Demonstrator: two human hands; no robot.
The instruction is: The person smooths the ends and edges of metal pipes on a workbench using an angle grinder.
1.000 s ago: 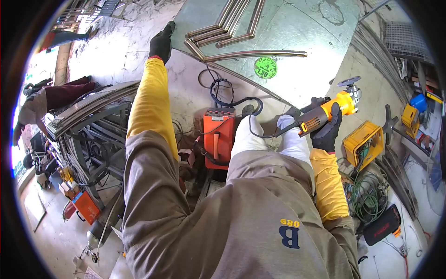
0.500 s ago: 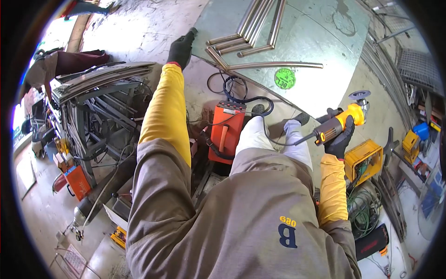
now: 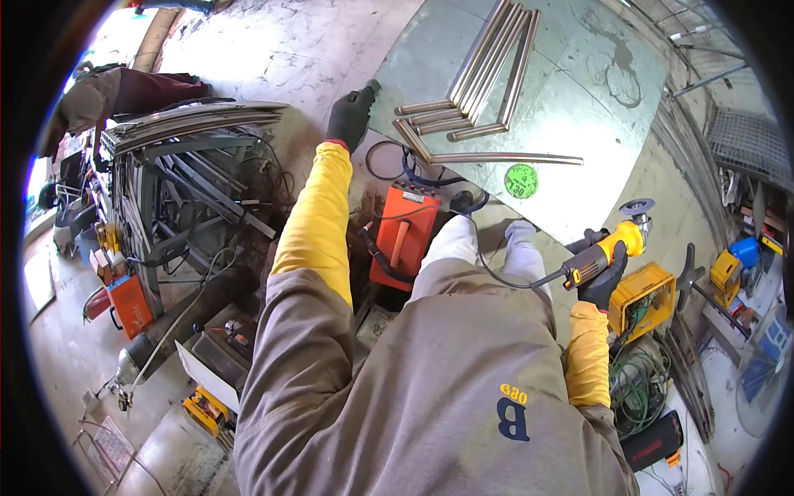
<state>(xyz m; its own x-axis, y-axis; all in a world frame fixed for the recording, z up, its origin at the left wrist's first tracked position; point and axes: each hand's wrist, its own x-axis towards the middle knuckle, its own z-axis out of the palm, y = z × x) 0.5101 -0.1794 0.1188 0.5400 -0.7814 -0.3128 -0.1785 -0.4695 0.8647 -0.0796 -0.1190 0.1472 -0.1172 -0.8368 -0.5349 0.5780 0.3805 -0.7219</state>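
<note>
Angle grinder (image 3: 594, 259): one, clasped in your right hand (image 3: 605, 283), cutting disc (image 3: 637, 207) just beyond your fingers
Hazard: power cord (image 3: 538, 283), left of that hand, crosses before your legs; a swing could snag it and wrench your grip
Hazard: a bumped switch could start the disc
Hazard: steel tubes (image 3: 484, 73), right of your left hand (image 3: 351, 117), could slide on the desk (image 3: 571, 107) if your arm sweeps them
Hidden: the switch, your right palm
Unclear: left fingers, spread or pressed together, you cannot tell; their contact with the desk likewise
</note>
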